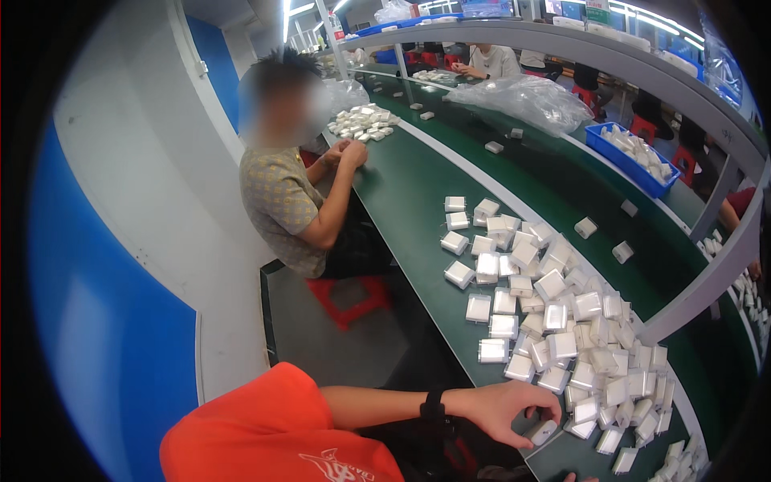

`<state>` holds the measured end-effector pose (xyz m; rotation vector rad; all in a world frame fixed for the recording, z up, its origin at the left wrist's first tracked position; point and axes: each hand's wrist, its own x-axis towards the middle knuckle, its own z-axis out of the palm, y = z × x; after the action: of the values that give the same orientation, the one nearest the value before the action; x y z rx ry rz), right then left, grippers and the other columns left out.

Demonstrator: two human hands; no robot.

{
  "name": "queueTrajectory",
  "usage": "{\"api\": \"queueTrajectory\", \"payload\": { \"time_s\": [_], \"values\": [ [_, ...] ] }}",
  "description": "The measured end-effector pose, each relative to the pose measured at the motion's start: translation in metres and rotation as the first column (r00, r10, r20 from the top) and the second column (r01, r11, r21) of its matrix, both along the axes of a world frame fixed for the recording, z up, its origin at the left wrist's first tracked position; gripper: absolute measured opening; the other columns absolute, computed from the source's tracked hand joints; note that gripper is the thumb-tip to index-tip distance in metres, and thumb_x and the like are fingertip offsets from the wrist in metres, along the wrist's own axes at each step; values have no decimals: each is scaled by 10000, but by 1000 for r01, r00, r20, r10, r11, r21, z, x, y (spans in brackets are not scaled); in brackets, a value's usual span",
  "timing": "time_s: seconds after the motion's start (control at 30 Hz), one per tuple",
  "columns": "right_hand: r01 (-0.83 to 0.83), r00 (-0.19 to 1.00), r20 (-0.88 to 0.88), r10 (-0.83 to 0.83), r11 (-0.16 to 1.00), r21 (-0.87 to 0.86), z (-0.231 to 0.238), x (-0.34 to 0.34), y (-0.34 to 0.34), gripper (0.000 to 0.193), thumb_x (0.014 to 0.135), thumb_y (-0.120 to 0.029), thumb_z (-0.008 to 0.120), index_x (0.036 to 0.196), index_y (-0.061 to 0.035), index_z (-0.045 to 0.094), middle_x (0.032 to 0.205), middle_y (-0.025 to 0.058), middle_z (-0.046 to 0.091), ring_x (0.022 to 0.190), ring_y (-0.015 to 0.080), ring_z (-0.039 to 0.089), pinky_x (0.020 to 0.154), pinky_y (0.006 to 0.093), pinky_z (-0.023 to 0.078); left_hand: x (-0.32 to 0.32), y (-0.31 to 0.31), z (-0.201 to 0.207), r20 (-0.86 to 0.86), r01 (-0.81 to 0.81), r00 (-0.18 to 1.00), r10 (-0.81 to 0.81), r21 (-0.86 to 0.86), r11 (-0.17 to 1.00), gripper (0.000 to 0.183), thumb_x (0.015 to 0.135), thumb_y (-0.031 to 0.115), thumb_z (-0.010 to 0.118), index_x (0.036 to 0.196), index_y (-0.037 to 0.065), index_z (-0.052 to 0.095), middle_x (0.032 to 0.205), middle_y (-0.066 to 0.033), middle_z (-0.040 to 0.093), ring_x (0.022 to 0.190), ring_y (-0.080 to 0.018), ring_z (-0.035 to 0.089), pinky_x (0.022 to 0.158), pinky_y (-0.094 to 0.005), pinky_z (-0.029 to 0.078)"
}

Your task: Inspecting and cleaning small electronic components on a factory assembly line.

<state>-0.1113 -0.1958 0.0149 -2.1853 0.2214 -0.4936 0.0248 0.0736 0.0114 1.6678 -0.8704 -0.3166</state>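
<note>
My left hand (514,411), with a black band on its wrist, is at the table's near edge. Its thumb and fingers are closed around a white charger plug (544,435), whose narrow end faces up. Just beyond the fingers spreads a large heap of similar white charger plugs (562,341), many with clear film around them. Only fingertips of my right hand (580,479) show at the bottom edge, below the held plug; whether they grip anything is hidden.
A green conveyor belt (562,189) runs behind the green table (418,217), carrying scattered plugs. Beyond it are a blue crate (634,173) of plugs and a clear plastic bag (526,103). A grey frame post (699,293) rises at right. A co-worker (285,185) sits at left beside another heap.
</note>
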Motion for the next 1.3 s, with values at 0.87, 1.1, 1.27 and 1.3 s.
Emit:
{"api": "queueTrajectory", "payload": {
  "time_s": [0.87,1.1,1.27,1.3],
  "values": [
    [3,997,-80,-1,1000,19,-4,-4,-2,418,1032,-69,785,815,-68,428,712,-15,322,666,99,279,607,285,294,-9,1,0,143,16,990,-13,-19,1000,476,862,204,840,1264,55,632,1214,-122,649,1166,-351,642,984,-443,535],
    [-23,995,-100,30,997,68,-4,-5,-5,427,1014,-18,786,806,-82,419,737,-41,343,674,75,278,606,260,265,-3,0,9,126,67,990,-67,10,998,504,834,223,842,1259,53,631,1216,-133,637,1175,-362,636,1003,-455,524],
    [-36,985,-164,50,995,90,-3,-3,-12,429,1010,-24,791,801,-93,422,732,-39,347,671,64,272,600,254,254,-3,-2,23,190,11,982,-15,22,1000,387,836,214,855,1151,53,698,1108,-154,705,1042,-381,686,909,-455,555],
    [-67,988,-131,77,995,74,-3,-2,-13,427,1011,-25,789,799,-92,425,720,-37,348,663,64,269,589,257,253,-3,-3,25,184,9,983,-14,24,1000,387,836,214,855,1151,53,698,1108,-154,705,1042,-381,686,909,-455,555]
  ]
}}
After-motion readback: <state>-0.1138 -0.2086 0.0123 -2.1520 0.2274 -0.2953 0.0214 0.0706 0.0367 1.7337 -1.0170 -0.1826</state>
